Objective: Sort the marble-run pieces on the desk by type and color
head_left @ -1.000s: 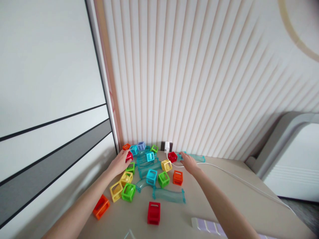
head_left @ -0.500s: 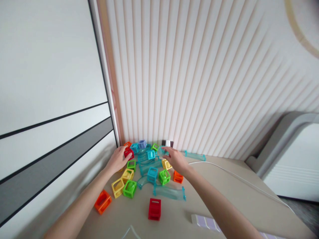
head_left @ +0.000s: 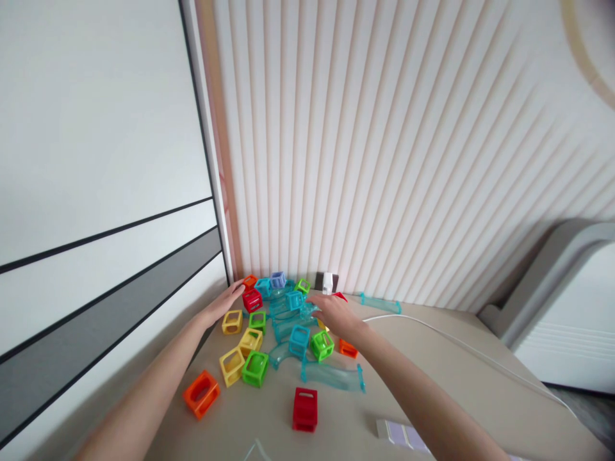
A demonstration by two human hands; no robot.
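Observation:
My left hand [head_left: 224,305] is at the left rear of a pile of hollow plastic cubes, its fingers apart beside an orange cube [head_left: 249,282] and a red cube [head_left: 252,300]. My right hand [head_left: 333,311] reaches over the right side of the pile, palm down; its fingertips are at a clear teal piece [head_left: 308,310], and whether they grip it cannot be made out. A yellow cube [head_left: 323,326] is partly hidden under this hand. Between the hands lie teal cubes [head_left: 295,299], green cubes [head_left: 257,322] and curved teal tracks [head_left: 288,327].
Nearer the front are a red cube [head_left: 305,410], an orange cube [head_left: 201,394] and a teal track [head_left: 333,376]. A white cable [head_left: 461,340] crosses the tabletop [head_left: 432,358]. A ribbed wall [head_left: 336,160] stands behind, with a white plug [head_left: 327,283] at its foot; a panel [head_left: 96,128] rises at left.
My left hand has moved back and left, off the red cube, uncovering a yellow cube. My right hand has lowered slightly toward the pile. The view has shifted a little.

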